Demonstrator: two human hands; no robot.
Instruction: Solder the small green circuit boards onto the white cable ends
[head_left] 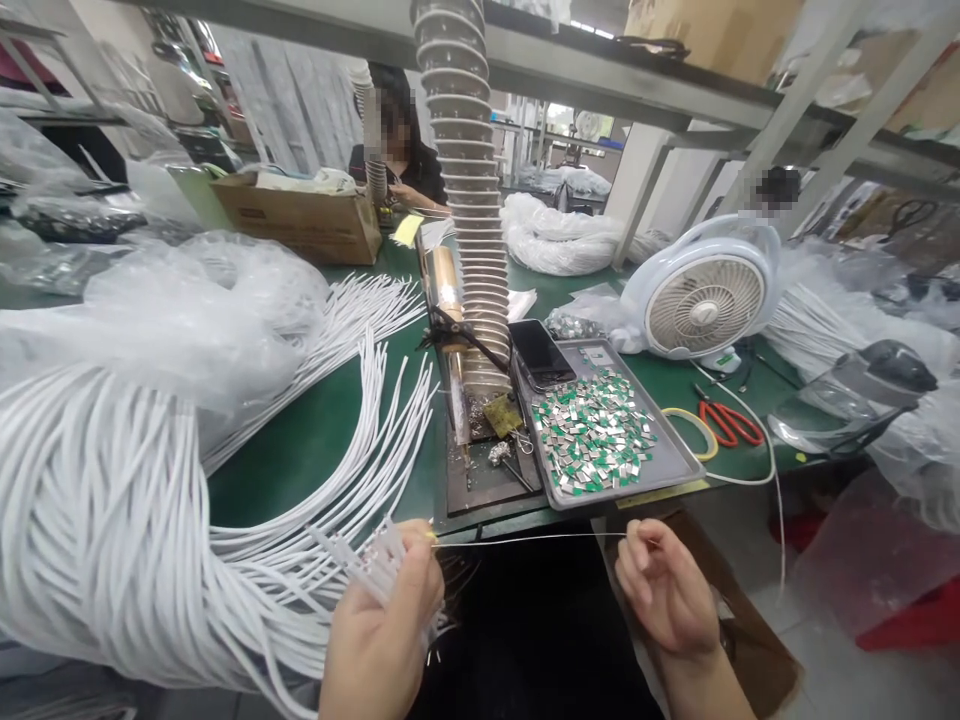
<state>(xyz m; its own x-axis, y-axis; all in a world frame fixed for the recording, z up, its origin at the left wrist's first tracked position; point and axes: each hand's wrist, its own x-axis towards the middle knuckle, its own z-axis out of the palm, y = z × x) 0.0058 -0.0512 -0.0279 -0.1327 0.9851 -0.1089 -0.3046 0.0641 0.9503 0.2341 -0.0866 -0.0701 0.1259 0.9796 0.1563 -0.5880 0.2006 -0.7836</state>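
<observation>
At bench edge [495, 524], left grip [382, 625] clamping cables [367, 560] (several), right grip [664, 590] on one wire [525, 538]

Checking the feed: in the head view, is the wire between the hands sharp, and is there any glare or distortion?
Head view: the thin wire between the left hand and right hand is a fine, fairly sharp line; glare glints off the foil pieces on the metal tray; wide-angle distortion bows the overhead shelf beam and swells the white cables at lower left.
</observation>
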